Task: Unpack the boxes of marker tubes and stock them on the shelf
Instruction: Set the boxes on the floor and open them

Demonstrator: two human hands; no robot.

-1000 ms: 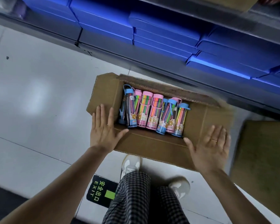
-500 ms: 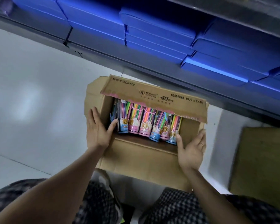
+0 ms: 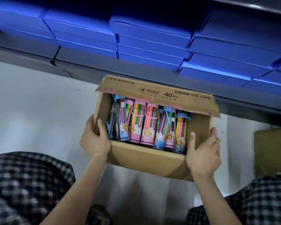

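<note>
**Both hands grip an open box of marker tubes below the shelf**

From the head camera, the cardboard box (image 3: 146, 159) sits in the middle of the view, over a pale floor (image 3: 31, 111). The left hand (image 3: 94, 140) clamps the box's left wall, thumb inside the box and fingers curled around the outside. The right hand (image 3: 203, 153) clamps the right near corner the same way, thumb on the inner face and fingers wrapped outside; a ring shows on one finger. The two hands are well apart, one at each side of the box.

Inside, the marker tubes (image 3: 149, 125) lie side by side in a row, with pink and blue caps and cartoon labels. The far flap (image 3: 157, 95) stands partly over the tubes, printed with text.

Just beyond the box runs the grey shelf (image 3: 136, 69), stacked with blue boxes (image 3: 152, 39). Checked trousers (image 3: 28, 189) fill the lower corners. A brown board (image 3: 272, 150) lies at the right edge
</note>
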